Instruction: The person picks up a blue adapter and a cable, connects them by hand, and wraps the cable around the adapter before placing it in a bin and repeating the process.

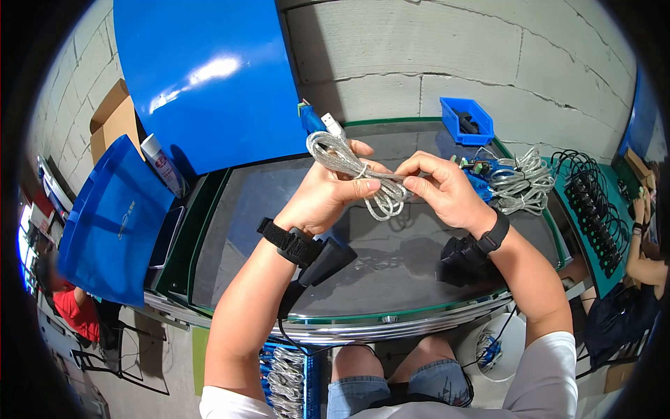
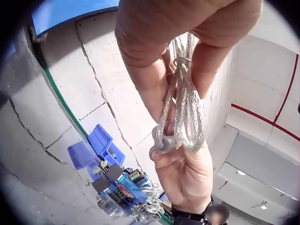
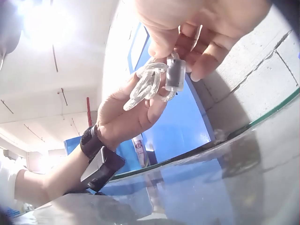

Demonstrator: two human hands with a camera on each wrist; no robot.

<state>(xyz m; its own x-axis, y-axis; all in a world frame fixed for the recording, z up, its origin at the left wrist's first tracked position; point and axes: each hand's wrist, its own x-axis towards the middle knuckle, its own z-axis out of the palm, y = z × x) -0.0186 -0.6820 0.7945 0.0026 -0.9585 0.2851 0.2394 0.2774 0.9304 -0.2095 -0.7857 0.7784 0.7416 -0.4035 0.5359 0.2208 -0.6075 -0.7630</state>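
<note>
Head view: both hands up over the glass-topped table (image 1: pixel 230 230), mid-scene. Left hand (image 1: pixel 324 195) wraps its fingers round a coiled silvery USB cable (image 1: pixel 356 171), plug end sticking up far-left. Right hand (image 1: pixel 443 188) pinches the wire tie at the coil's middle, thumb + forefinger closed on it. More bundled cables (image 1: pixel 520 183) lie far right, just beside a blue bin (image 1: pixel 466 120); spray can (image 1: pixel 164 166) at left.

Left wrist view: left hand (image 2: pixel 178 42) clamps the coil (image 2: pixel 185 112) from above; the right hand's fingers (image 2: pixel 183 173) grip its lower end, incl. a grey ferrite lump.

Right wrist view: right hand (image 3: pixel 201 28) closed on the small grey cylinder; left hand (image 3: pixel 126 117) cups the loops (image 3: pixel 147 86).

Judgement: step in hand looks like binding the coil w/ the tie. Next move prob. calls for twisting the tie snug while the left hand keeps the loops from springing apart.
</note>
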